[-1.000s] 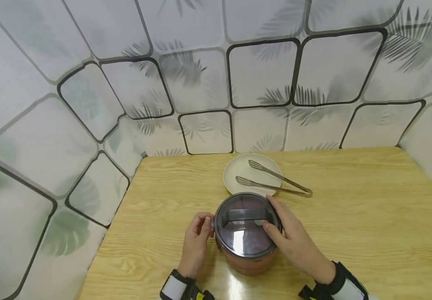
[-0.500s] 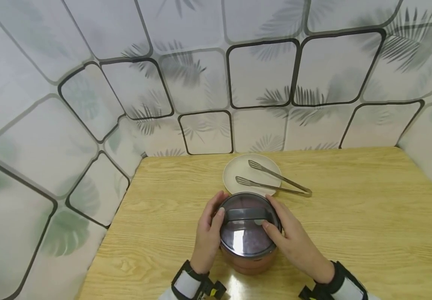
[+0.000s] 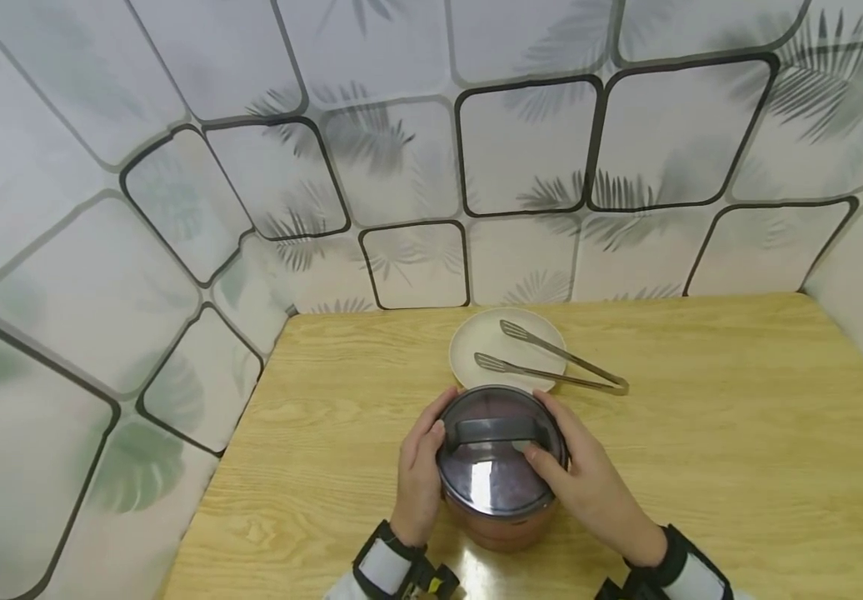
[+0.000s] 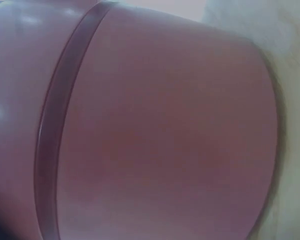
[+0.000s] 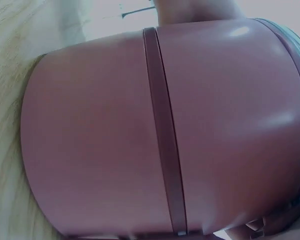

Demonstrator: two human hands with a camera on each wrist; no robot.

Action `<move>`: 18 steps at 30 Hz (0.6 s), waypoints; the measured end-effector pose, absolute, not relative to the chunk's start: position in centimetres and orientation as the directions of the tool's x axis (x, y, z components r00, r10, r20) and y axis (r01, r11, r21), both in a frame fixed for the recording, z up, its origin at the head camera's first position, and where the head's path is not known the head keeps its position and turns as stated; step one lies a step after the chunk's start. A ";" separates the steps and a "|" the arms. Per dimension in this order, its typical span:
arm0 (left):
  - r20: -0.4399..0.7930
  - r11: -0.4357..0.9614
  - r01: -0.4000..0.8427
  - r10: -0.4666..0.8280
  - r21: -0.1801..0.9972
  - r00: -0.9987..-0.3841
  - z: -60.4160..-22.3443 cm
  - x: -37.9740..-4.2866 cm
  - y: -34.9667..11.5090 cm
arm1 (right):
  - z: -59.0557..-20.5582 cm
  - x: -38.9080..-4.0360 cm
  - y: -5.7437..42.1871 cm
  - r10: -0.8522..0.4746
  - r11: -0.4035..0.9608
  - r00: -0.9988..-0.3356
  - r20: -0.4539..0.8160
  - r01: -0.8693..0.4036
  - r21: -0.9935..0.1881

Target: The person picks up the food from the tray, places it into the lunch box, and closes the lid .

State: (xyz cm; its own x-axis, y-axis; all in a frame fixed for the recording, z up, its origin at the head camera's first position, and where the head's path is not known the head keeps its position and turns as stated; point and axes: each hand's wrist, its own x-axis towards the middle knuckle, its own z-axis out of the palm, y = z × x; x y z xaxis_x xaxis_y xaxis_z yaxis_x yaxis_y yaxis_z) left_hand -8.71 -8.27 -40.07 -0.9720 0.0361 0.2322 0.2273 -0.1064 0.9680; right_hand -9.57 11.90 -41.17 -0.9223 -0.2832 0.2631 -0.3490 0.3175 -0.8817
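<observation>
In the head view a round, reddish-brown food container (image 3: pixel 502 531) stands upright on the table. Its dark see-through lid (image 3: pixel 487 479), with a bar handle across the top, sits on it. My left hand (image 3: pixel 420 479) holds the left side, thumb at the lid's rim. On the opposite side my right hand (image 3: pixel 589 483) grips the container, its thumb over the lid near the handle's end. Both wrist views are filled by the container's smooth wall (image 4: pixel 165 125) with a darker band (image 5: pixel 165 125) around it.
Just behind the container lies a white plate (image 3: pixel 467 342). Metal tongs (image 3: pixel 551 378) rest across it, their slotted ends on the plate and their bend over the wooden table (image 3: pixel 739 433). A patterned wall covering (image 3: pixel 521 258) rises behind and at the sides.
My left hand has left the small tab at the container's left side and moved up and right to hold its wall. The right hand, container, plate and tongs stay put.
</observation>
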 end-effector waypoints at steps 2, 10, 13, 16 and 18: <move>0.241 -0.116 0.237 0.026 0.965 -0.970 -39.9 -8.6 -8.1 | -41.2 -9.5 11.9 -0.267 0.330 -0.926 0.266 -0.347 -0.878; 0.262 -0.121 0.260 0.004 0.958 -0.965 -41.7 -9.4 -8.0 | -41.1 -9.6 11.8 -0.251 0.373 -0.930 0.269 -0.350 -0.859; 0.272 -0.125 0.269 0.007 0.955 -0.962 -42.2 -9.5 -8.1 | -41.2 -9.6 11.8 -0.252 0.375 -0.930 0.269 -0.350 -0.859; 0.274 -0.119 0.272 0.003 0.955 -0.962 -42.5 -9.7 -8.1 | -41.2 -9.7 11.7 -0.254 0.371 -0.929 0.270 -0.352 -0.860; 0.272 -0.117 0.271 -0.005 0.955 -0.962 -42.5 -9.6 -8.0 | -41.2 -9.7 11.7 -0.252 0.375 -0.929 0.271 -0.352 -0.858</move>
State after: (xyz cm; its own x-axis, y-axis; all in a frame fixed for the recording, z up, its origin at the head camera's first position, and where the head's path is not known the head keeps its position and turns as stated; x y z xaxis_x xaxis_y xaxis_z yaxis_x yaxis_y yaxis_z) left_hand -9.64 -8.03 -42.48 -0.9622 -0.0047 0.2722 0.2708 -0.1170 0.9555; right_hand -9.68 11.70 -41.21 -0.9290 -0.2524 0.2706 -0.3518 0.3753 -0.8575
